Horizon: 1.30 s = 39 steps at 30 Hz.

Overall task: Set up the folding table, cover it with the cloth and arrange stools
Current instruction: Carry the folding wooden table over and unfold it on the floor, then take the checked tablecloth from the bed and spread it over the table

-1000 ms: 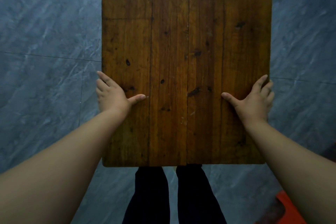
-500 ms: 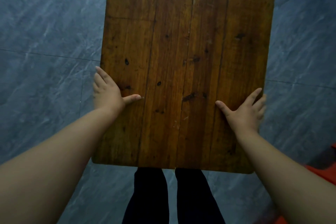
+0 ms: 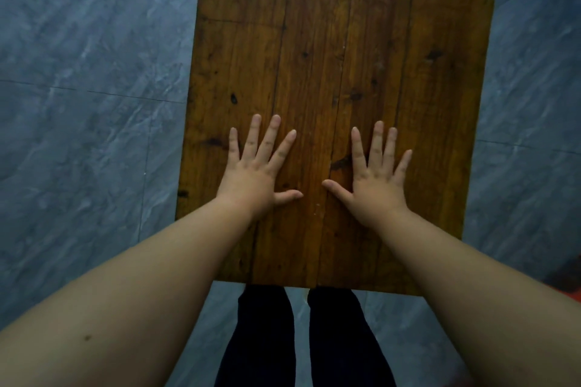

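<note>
head: hands (image 3: pixel 251 179) (image 3: pixel 375 188) (both flat) on table (image 3: pixel 345 41)

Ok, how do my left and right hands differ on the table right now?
The left hand lies on the tabletop's left half, the right hand on its right half. The left fingers fan wider and lean rightward; the right fingers point nearly straight ahead. Both lie flat, palms down.
</note>
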Motion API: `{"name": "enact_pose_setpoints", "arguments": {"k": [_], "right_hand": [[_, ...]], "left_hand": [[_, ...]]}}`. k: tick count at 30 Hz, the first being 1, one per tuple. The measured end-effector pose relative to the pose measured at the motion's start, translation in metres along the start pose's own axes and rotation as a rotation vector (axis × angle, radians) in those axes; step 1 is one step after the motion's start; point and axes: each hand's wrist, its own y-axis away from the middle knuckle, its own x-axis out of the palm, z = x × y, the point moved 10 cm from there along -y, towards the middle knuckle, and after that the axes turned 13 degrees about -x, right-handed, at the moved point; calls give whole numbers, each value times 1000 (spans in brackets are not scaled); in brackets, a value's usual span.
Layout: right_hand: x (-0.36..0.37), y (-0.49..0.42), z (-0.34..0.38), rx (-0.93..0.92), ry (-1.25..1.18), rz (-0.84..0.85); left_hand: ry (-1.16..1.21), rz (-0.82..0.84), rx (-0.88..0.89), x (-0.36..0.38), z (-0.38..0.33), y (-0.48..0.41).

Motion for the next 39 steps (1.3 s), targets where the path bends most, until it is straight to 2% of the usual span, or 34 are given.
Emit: {"name": "enact_pose_setpoints", "arguments": {"k": [4,6,9,12,14,18,21,23,25,27,30,39], "right_hand": [[-8,1,3,28,57,286],[-42,7,11,0,33,299],[-145,37,30,-83,-39,65],[-274,113,74,-339,-60,-260],[-350,169,96,-434,-102,-461],[-471,282,156,-616,-115,-689],[-528,357,215,-774,-69,-801],[-550,399,258,-877,-40,-847],[-561,436,304,-981,-21,-864],[-563,463,352,-1060,-40,-864],[-548,494,430,-1173,-82,-834],[-446,575,677,-1436,-84,-615]], "left_hand": [[-34,124,-10,-28,-5,8],[36,149,-75,-65,7,21],[123,-47,-116,-154,37,62],[264,-346,-137,-273,72,134],[293,-532,-152,-349,96,185],[373,-717,-313,-474,157,309],[356,-784,-424,-525,188,397],[338,-789,-475,-537,202,446],[419,-833,-546,-534,222,492],[553,-930,-641,-521,241,539],[573,-1006,-807,-483,274,598],[542,-847,-1207,-340,449,779]]}}
